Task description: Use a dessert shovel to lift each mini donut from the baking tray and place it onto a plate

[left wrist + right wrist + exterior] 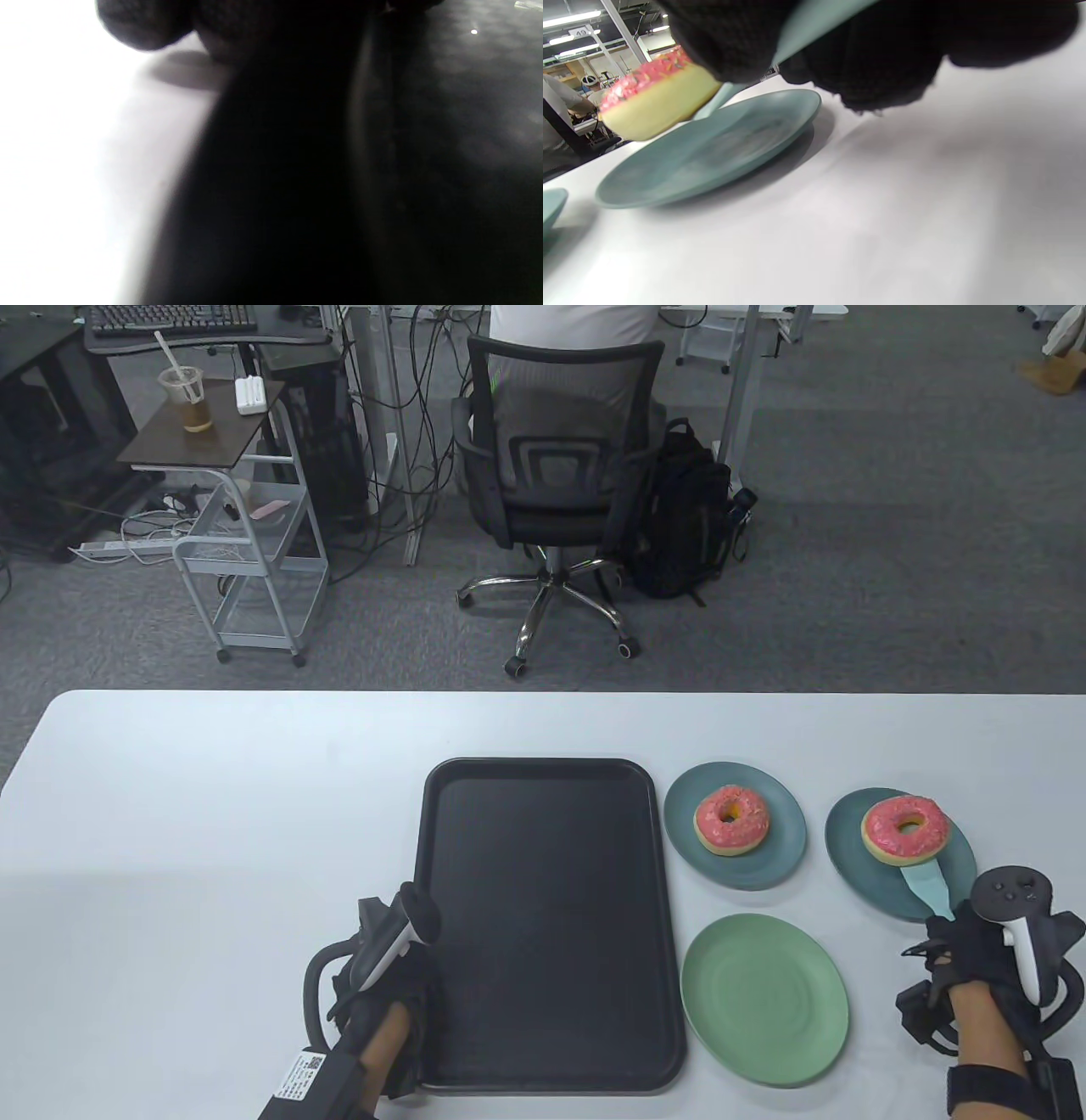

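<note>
Donut [904, 830] sits on dessert shovel [925, 889] blade, raised just above far-right plate [957, 891]. Right hand [984, 950] grip clamped round shovel handle. Second donut [731, 819] lies on blue plate [780, 857]; green plate [764, 999] bare. Left hand [386, 984] rests at baking tray [551, 925] edge on tabletop, grip state unclear.

A white table [212, 831] fills the lower half of the table view. A black baking tray [551, 925] lies on it just right of centre, and three plates sit to the tray's right: a teal plate [768, 869] just beside its upper right corner, a second teal plate [848, 840] near the frame's right edge, and a light green plate [764, 999] below and between them. The left hand [382, 976] rests on the table at the tray's lower left edge.
</note>
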A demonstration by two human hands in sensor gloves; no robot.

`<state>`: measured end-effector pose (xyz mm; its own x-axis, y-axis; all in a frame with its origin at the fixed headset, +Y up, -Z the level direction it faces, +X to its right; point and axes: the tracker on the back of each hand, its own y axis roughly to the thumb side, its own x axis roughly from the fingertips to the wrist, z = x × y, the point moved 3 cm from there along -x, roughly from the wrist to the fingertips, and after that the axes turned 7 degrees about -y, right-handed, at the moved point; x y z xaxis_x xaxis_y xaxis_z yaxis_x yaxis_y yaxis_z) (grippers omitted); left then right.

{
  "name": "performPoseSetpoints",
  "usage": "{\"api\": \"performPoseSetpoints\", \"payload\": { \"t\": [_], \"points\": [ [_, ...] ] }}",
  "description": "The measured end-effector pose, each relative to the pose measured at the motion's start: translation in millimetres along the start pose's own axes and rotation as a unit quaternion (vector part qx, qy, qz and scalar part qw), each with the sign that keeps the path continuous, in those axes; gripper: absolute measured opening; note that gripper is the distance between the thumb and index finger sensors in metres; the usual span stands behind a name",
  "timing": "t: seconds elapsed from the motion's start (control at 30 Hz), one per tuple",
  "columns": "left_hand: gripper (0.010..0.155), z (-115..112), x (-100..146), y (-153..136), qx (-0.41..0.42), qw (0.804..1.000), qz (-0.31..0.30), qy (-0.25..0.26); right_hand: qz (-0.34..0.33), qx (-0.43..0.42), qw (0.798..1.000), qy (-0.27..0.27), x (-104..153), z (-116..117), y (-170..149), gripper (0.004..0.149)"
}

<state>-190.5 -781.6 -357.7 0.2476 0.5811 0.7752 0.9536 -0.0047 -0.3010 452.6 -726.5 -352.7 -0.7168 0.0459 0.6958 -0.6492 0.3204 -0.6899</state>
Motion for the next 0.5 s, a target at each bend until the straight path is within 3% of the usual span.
{"api": "performPoseSetpoints", "payload": {
  "t": [0.2,0.5],
  "points": [
    [0.073,-0.1,0.2,0.5,-0.003,1.0,0.003,0.0,-0.009,0.028,1.0,0.004,-2.0,6.6,5.8,0.059],
    [0.073,-0.1,0.1,0.6,-0.003,1.0,0.003,0.0,-0.011,0.074,0.996,-0.046,-4.8,0.2,5.8,0.059]
  ]
}}
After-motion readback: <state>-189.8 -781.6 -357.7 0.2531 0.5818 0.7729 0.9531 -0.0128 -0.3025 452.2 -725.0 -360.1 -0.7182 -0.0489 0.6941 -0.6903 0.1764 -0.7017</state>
